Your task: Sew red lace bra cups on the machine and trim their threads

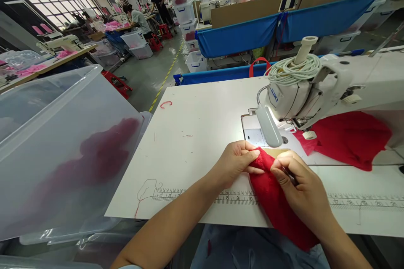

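On the white table (pixel 202 109), a sewing machine (pixel 362 80) stands toward 3 o'clock. At 4 o'clock the red cloth (pixel 271 195), wrinkled and narrow on top, hangs over the edge; left hand (pixel 235 162) and curled right hand (pixel 304 183) both pinch its upper part, fingers nearly closed

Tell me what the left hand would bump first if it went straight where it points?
The red cloth, which the left hand pinches. Just past it, probably the right hand, though depth is unclear.
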A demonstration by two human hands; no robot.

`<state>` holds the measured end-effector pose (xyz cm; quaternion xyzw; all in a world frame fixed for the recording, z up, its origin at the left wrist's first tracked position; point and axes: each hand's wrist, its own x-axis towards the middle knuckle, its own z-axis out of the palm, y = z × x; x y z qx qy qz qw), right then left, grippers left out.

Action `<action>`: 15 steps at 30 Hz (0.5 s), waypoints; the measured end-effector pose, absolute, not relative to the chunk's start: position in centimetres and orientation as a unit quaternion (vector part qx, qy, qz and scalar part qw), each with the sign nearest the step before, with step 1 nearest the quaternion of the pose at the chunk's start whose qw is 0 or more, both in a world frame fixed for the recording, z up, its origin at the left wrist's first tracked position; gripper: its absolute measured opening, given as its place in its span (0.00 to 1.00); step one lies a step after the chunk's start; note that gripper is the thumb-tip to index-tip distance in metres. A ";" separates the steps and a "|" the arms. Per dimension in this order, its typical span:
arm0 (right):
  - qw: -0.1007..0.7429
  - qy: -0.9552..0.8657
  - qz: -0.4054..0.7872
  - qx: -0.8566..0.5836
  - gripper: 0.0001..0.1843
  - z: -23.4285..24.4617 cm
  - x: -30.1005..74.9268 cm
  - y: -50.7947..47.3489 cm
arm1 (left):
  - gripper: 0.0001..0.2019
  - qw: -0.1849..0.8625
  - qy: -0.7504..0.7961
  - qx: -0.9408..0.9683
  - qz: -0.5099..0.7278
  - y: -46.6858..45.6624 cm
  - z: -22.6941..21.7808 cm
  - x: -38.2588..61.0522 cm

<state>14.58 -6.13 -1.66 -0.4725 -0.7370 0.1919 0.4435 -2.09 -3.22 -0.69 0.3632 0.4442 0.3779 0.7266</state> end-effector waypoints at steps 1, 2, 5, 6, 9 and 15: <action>0.438 -0.732 0.199 -0.483 0.14 -1.5 14.8 -6.2 | 0.17 0.725 0.448 0.364 0.377 -3.2 -0.7 -2.1; 0.431 -0.729 0.201 -0.492 0.14 -1.4 15.1 -6.2 | 0.16 0.725 0.448 0.365 0.375 -3.2 -0.8 -2.1; 0.388 -0.758 0.157 -0.500 0.11 -1.4 16.3 -6.3 | 0.12 0.728 0.443 0.371 0.368 -3.3 -0.7 -2.1; 0.372 -0.776 0.122 -0.495 0.12 -1.4 16.7 -6.3 | 0.11 0.728 0.442 0.375 0.368 -3.4 -0.7 -2.1; 0.342 -0.811 0.010 -0.475 0.16 -1.7 17.8 -6.3 | 0.11 0.726 0.436 0.383 0.370 -3.5 -0.5 -2.1; 0.282 -0.843 -0.027 -0.457 0.20 -1.9 18.1 -6.1 | 0.18 0.729 0.436 0.381 0.365 -3.7 -0.2 -2.0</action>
